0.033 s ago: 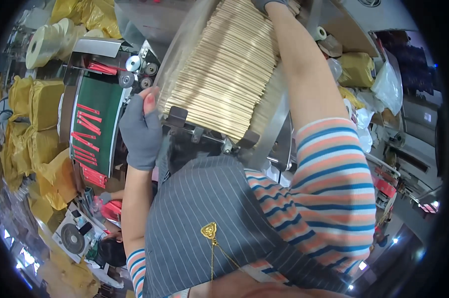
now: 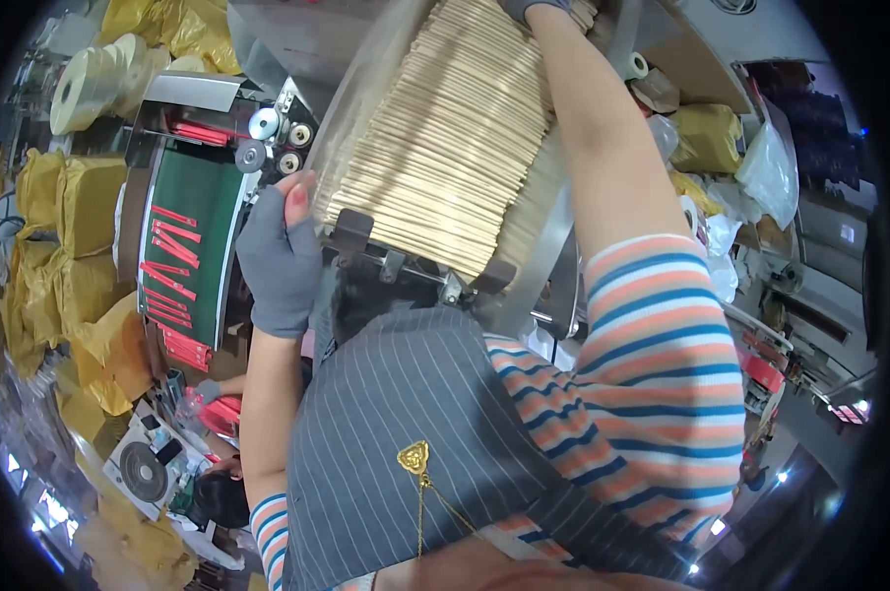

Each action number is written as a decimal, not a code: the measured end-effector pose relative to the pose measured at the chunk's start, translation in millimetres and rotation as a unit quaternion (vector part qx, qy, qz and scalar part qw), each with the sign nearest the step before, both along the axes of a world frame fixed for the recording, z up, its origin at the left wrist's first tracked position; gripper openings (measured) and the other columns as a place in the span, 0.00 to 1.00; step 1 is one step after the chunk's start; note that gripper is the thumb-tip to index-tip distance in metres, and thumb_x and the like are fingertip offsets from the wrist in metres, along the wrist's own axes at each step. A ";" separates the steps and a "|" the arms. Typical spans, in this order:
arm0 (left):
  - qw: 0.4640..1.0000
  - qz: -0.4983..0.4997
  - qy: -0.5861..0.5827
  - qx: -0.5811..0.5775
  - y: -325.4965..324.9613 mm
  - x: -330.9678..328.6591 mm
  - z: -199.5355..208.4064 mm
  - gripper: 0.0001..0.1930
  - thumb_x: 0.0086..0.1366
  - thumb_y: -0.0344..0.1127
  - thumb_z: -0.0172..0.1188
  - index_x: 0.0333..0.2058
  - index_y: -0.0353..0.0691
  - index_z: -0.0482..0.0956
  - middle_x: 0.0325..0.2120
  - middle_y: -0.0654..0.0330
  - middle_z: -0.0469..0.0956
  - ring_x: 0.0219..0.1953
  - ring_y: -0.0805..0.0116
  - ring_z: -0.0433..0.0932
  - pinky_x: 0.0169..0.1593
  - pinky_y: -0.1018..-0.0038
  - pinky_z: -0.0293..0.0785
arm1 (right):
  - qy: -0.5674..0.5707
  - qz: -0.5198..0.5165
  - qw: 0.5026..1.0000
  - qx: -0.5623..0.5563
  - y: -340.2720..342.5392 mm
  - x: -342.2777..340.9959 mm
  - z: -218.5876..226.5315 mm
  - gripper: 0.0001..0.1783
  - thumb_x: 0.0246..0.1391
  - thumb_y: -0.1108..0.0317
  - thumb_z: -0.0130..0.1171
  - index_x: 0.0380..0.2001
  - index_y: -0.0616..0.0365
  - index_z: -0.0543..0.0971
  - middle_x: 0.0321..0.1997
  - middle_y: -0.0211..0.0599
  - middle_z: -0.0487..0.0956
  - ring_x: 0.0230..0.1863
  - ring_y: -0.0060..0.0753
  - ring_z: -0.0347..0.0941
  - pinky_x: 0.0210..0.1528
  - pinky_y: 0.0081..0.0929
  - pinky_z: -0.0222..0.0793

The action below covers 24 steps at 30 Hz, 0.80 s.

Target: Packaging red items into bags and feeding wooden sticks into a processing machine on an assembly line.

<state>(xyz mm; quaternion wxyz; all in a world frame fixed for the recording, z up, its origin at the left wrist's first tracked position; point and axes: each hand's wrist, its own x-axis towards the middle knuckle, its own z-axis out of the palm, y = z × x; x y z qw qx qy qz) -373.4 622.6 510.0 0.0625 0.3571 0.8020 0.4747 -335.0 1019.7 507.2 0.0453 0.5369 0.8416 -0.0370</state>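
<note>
A left hand (image 2: 280,258) in a smooth grey fingerless glove brings bare thumb and bent fingertips close together at the left wall of a long tray (image 2: 551,251); whether they pinch anything is not clear. The right hand (image 2: 536,8), gloved in the same grey, reaches to the tray's far end and is cut off by the upper edge of the view, its grip impossible to make out. Between the two hands, inside the tray, thin pale-gold sticks (image 2: 445,138) lie flat in a tight, ridged, glossy pile, stopped at the near end by dark brackets (image 2: 351,231). On the tray's near side, the worker wears a pinstriped apron (image 2: 366,414) and a gold pendant (image 2: 413,456). Just left of the tray stand round metal rollers (image 2: 265,123), then a dark green belt (image 2: 209,236) carrying slim red strips (image 2: 172,276), any print on them too small to read. Farther left are rolls of clear film (image 2: 74,97) and crinkled yellow bags (image 2: 91,207); left of the tray's near end, a co-worker (image 2: 223,497) sits beside a white machine (image 2: 135,458). To the tray's right rest another yellow bag (image 2: 706,138) and a translucent plastic bag (image 2: 766,163).
</note>
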 end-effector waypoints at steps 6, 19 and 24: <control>0.999 -0.022 0.006 0.026 9.1 -2.1 -2.4 0.11 0.66 0.33 0.49 0.39 0.35 0.78 0.30 0.52 0.79 0.31 0.60 0.78 0.37 0.73 0.71 | -0.005 0.021 0.999 -0.047 -2.4 -2.7 -29.3 0.46 0.54 0.32 0.32 0.65 0.56 0.51 0.70 0.49 0.48 0.71 0.49 0.42 0.68 0.48 0.38; 0.996 -0.028 0.080 0.035 4.1 -4.7 -9.3 0.13 0.67 0.39 0.48 0.36 0.37 0.78 0.28 0.52 0.78 0.30 0.56 0.78 0.33 0.69 0.71 | -0.004 0.147 0.965 -0.218 -213.6 53.4 2.0 0.51 0.53 0.30 0.33 0.64 0.66 0.49 0.63 0.61 0.57 0.65 0.55 0.54 0.63 0.44 0.52; 0.996 -0.029 0.074 0.037 3.9 -8.7 -15.8 0.14 0.68 0.42 0.47 0.36 0.38 0.77 0.28 0.52 0.77 0.29 0.55 0.77 0.33 0.69 0.71 | 0.094 0.230 0.918 -0.308 -243.7 80.1 17.8 0.52 0.52 0.37 0.45 0.62 0.75 0.48 0.62 0.69 0.56 0.66 0.60 0.51 0.64 0.44 0.50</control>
